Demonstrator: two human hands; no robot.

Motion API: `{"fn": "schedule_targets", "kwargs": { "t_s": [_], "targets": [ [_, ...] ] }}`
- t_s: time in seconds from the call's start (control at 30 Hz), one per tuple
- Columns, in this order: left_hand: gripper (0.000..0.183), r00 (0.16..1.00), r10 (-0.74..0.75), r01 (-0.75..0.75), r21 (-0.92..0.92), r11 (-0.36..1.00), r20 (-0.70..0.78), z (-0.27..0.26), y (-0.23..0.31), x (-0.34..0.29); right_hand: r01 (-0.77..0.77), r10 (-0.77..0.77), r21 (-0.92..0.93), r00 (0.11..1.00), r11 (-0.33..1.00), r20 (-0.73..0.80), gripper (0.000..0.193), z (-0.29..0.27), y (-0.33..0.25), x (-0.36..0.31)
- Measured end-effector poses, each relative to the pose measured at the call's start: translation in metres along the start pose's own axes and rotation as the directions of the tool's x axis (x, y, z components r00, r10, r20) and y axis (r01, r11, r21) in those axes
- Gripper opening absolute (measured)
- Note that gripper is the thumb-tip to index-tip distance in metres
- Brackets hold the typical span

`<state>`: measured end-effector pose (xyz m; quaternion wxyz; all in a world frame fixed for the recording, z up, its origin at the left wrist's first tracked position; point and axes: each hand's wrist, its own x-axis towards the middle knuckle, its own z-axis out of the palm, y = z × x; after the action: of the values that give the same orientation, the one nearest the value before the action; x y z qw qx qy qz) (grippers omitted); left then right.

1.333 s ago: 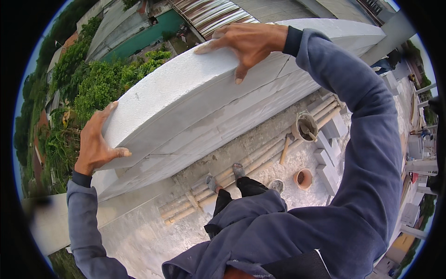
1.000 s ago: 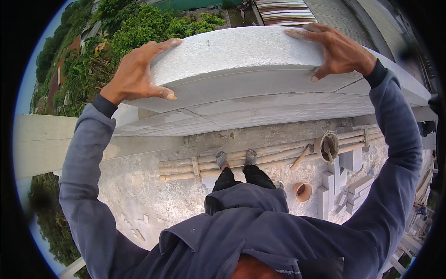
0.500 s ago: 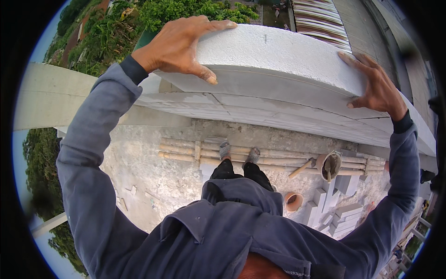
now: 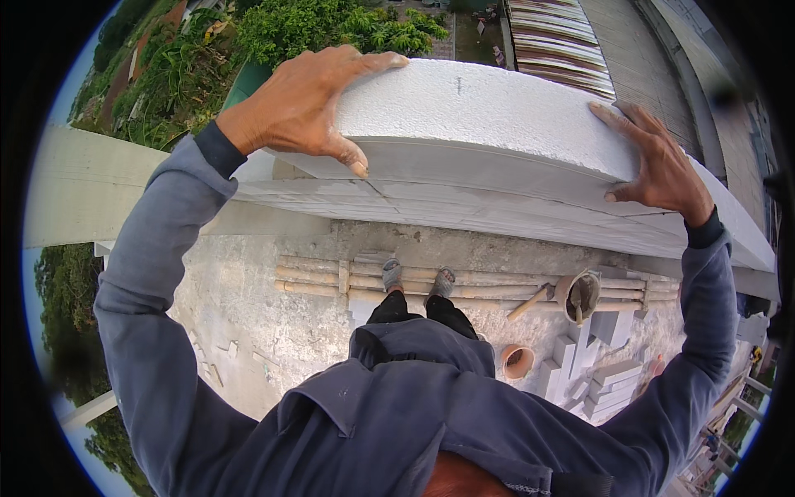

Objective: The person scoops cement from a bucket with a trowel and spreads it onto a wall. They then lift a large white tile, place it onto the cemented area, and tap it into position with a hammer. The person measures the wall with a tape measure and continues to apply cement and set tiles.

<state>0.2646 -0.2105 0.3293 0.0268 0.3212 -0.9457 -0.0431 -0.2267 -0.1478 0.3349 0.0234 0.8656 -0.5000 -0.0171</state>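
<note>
Rough, dusty concrete floor (image 4: 248, 298) under me, round tan poles (image 4: 480, 282) lying near the foot of a smooth pale block wall (image 4: 464, 205), leafy trees (image 4: 298, 33) and corrugated roof (image 4: 559, 45) beyond. Grainy-topped white block (image 4: 489, 103) sits up on the wall, my left hand (image 4: 308, 101) and right hand (image 4: 660, 161) clamped over it, well apart.

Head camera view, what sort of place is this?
Most likely a building site: there is an unrendered white block wall, a bucket with grey residue, and a stack of loose pale blocks on the rough floor.
</note>
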Motion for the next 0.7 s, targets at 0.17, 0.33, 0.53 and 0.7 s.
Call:
{"fn": "schedule_targets", "kwargs": {
  "t_s": [0.17, 0.33, 0.53, 0.7],
  "targets": [
    [0.134, 0.998, 0.034, -0.031, 0.057, 0.998, -0.046, -0.018, 0.002, -0.016, 0.047, -0.038, 0.119, 0.996, 0.992, -0.078, 0.122, -0.011, 0.007, -0.006],
    [0.125, 0.993, -0.117, 0.116, 0.115, 0.987, 0.000, -0.034, -0.013, -0.058, -0.102, 0.234, 0.399, 0.926, 0.911, -0.297, 0.073, -0.040, 0.029, -0.027],
    [0.110, 0.985, -0.170, 0.171, 0.052, 0.984, -0.019, -0.028, -0.016, -0.077, 0.234, 0.608, 0.970, 0.762, 0.064, -0.224, 0.037, -0.064, 0.069, -0.073],
    [0.106, 0.971, -0.234, 0.231, -0.066, 0.971, -0.051, -0.016, -0.010, -0.069, 0.391, 0.754, 0.913, 0.633, -0.115, -0.176, 0.047, -0.067, 0.099, -0.104]
  ]
}}
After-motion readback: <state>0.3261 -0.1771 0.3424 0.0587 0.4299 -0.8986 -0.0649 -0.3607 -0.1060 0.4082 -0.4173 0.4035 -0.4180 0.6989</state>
